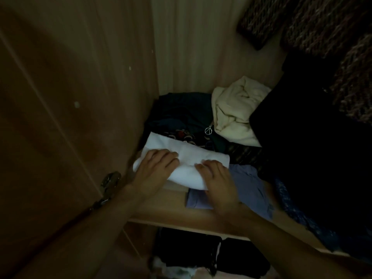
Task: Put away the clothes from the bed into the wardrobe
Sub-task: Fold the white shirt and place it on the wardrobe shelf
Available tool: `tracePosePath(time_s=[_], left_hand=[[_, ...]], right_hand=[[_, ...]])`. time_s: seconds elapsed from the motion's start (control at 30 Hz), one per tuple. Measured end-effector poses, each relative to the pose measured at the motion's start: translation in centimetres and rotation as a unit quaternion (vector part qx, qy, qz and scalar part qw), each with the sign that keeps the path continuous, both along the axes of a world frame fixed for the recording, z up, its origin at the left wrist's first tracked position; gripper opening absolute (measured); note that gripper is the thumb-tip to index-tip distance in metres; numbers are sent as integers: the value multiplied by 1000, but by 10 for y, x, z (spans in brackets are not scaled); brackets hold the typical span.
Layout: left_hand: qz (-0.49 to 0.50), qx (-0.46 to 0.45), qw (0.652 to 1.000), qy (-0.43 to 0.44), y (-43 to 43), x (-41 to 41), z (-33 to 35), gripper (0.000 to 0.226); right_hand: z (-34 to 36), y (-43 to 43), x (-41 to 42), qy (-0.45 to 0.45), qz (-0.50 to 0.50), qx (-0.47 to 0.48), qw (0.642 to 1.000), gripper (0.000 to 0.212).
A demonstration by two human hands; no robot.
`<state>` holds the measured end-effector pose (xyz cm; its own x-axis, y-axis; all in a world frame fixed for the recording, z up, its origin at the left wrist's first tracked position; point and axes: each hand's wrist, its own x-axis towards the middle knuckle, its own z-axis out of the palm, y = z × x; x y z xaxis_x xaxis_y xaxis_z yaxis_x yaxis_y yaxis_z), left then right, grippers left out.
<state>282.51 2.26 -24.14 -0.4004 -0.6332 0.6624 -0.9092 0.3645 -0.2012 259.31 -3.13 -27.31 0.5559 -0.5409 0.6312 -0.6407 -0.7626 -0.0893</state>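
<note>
A folded white garment [187,158] lies on the wardrobe shelf [167,210], against the left wall. My left hand [155,168] rests flat on its left end, fingers spread. Over the garment's right front corner lies my right hand [217,182], palm down. Both hands press on the cloth; I cannot tell whether the fingers grip it. The bed is out of view.
Behind the white garment lie a dark patterned garment [181,117] with a round zip pull [208,130] and a cream bundle [237,111]. A lilac garment [247,188] lies right of my hands, dark clothes [314,158] hang beyond. The door hinge [109,182] is at left, a lower shelf holds black clothes [201,250].
</note>
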Motion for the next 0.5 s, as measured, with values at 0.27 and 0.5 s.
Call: tracePosePath(time_s=[0.27,0.5], left_hand=[[77,212,971,79,8,4,-17,47],[133,348,910,183,-1,-6,29,92]], right_hand=[[-15,-1,0,-1,40,127,991,64],[22,-13,16,17,-9,134,991,64]])
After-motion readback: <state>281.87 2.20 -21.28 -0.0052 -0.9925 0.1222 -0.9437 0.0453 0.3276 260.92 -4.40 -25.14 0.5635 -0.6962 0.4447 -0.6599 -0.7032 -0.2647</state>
